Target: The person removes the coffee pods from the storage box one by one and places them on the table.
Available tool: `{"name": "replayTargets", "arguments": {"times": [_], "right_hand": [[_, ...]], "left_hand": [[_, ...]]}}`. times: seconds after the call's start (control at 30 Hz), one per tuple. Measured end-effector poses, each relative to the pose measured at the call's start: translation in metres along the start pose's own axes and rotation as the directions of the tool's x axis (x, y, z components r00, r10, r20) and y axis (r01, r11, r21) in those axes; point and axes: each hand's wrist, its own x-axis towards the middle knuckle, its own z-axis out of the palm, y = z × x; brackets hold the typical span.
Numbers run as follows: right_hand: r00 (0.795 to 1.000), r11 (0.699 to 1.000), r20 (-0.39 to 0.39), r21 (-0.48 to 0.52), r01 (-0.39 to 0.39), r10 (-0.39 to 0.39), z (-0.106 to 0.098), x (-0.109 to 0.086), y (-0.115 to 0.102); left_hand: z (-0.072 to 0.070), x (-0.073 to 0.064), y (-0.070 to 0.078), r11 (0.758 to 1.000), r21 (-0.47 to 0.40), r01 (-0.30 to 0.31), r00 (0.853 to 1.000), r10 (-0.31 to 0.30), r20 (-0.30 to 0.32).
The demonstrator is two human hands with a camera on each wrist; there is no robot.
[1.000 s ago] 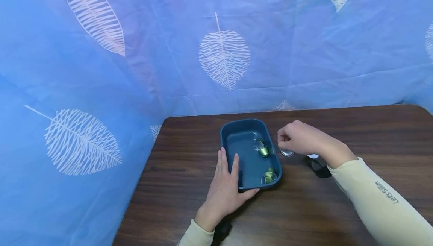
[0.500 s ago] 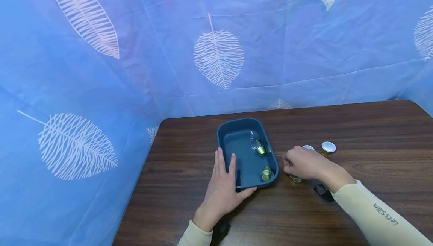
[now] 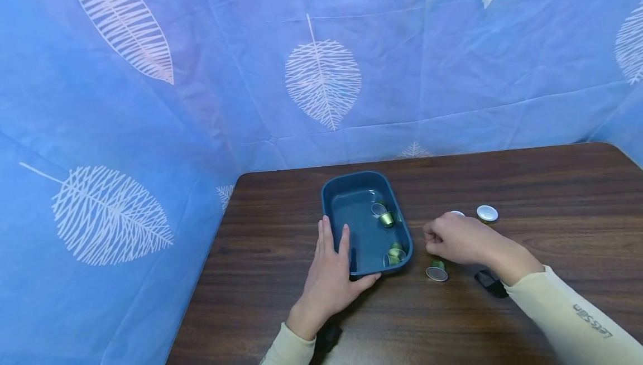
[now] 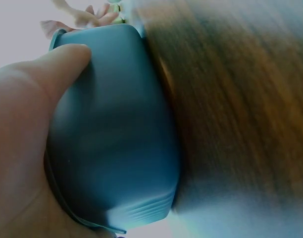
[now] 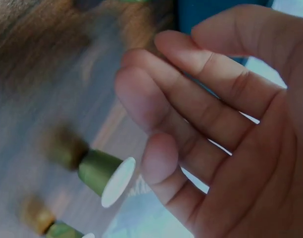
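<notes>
- Background: a blue cloth (image 3: 211, 47) printed with white leaves hangs behind a dark wooden table (image 3: 527, 186).
- One dark blue tray (image 3: 332, 193) stands on the table's left half, its long side running away from you.
- Count of capsules: two lie inside the tray (image 3: 387, 219) (image 3: 395, 255); one lies on its side on the table (image 3: 437, 270), just right of the tray's near corner; two more stand with their silver lids up farther right, one in full view (image 3: 487, 213) and one half hidden behind your right hand.
- The tipped capsule is a small green cup with a round silver foil lid that faces toward you; the right wrist view shows its lid as a pale disc (image 5: 118, 181).
- Your left hand (image 3: 329, 284) holds the tray's near left corner, fingers laid along the wall and thumb under the near rim.
- Your right hand (image 3: 459, 239) hovers just above the tipped capsule, fingers loosely curled and holding nothing.
</notes>
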Motion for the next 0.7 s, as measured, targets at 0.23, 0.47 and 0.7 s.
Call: {"name": "replayTargets", "arguments": {"times": [0.23,0.47,0.7], "right_hand": [[0.999,0.999,0.02,-0.027,0.031,-0.031,-0.003,-0.015,-0.005],[0.997,0.998,0.067,-0.05,0.035,-0.031,0.003,-0.019,-0.006],[0.994,0.994,0.028,-0.006,0.11,-0.11,0.011,-0.02,0.001]], "left_hand": [[-0.002,0.0,0.001,1.0,-0.001,-0.002,1.0,0.002,0.001],[-0.002,0.0,0.001,1.0,-0.007,0.005,1.0,-0.005,0.006],[-0.001,0.0,0.002,1.0,-0.011,0.008,1.0,-0.008,0.011]]}}
